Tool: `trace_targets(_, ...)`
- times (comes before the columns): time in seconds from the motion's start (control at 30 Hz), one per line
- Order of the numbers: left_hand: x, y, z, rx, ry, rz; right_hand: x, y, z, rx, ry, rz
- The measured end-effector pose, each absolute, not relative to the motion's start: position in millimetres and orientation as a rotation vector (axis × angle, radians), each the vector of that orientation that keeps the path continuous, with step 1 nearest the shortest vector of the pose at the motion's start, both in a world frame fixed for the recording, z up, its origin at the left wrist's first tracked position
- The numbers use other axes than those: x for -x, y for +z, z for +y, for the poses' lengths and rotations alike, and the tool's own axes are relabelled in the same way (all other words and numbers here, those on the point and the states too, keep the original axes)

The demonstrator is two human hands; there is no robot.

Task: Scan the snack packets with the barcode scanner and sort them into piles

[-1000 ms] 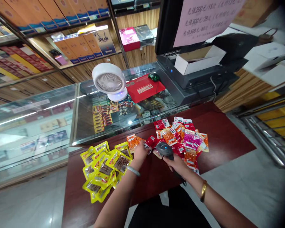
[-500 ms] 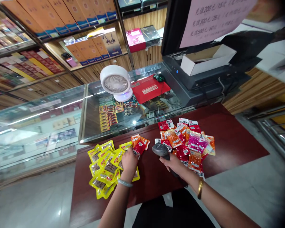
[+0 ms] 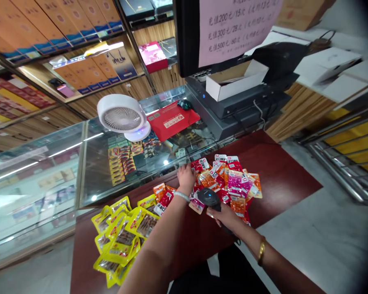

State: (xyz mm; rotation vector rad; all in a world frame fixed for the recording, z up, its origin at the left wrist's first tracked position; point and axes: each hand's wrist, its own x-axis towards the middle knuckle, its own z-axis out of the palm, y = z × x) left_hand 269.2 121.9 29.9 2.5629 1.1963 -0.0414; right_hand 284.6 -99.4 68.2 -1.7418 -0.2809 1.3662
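Note:
My right hand [image 3: 225, 217] is wrapped round the handle of a dark grey barcode scanner [image 3: 209, 197], its head pointing left over the near edge of a pile of snack packets. That pile mixes red, orange and magenta packets [image 3: 239, 181]. At its far left corner, my left hand [image 3: 187, 177] reaches with fingers stretched forward beside a red-and-white packet [image 3: 200, 165]; I cannot tell whether they touch it. Left of my left wrist lie a red packet [image 3: 166, 199] and an orange packet [image 3: 159, 191]. Yellow snack packets [image 3: 122, 237] form a heap farther left, partly covered by my left forearm.
Everything lies on a dark red board [image 3: 282, 163]. Behind it, a glass display counter [image 3: 88, 179] carries a white fan [image 3: 122, 116], a red mat [image 3: 171, 122] and a mouse [image 3: 184, 104]. A monitor [image 3: 187, 41] and an open white box [image 3: 236, 83] stand at the back right.
My left hand has let go of the red packet by the yellow heap and moved right to the mixed pile. The scanner stays in my right hand. The view has turned rightward.

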Motion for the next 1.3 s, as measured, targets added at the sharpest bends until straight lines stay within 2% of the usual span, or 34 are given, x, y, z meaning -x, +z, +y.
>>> trace_targets(0.17,-295.5,17.1,132.0,-2.617,-0.131,1.012,-288.4,61.1,-101.5,1.727,1.348,-0.209)
trace_targets(0.4,-270.1,19.5,125.4,-2.664,-0.072,1.125,-287.3,53.1,-98.4,1.734,1.352,-0.252)
trace_targets(0.67,-254.7,20.2,132.5,-2.264,-0.253,1.048,-277.1,58.3,-94.7,1.78,1.415,-0.325)
trace_targets(0.93,-184.3,32.2,124.5,-1.821,0.065,1.15,-263.2,72.4,-80.1,1.813,1.445,-0.462)
trace_targets(1.3,-77.7,55.3,130.1,-2.01,-0.021,1.525,-214.3,71.9,-59.7,1.692,1.537,-0.618)
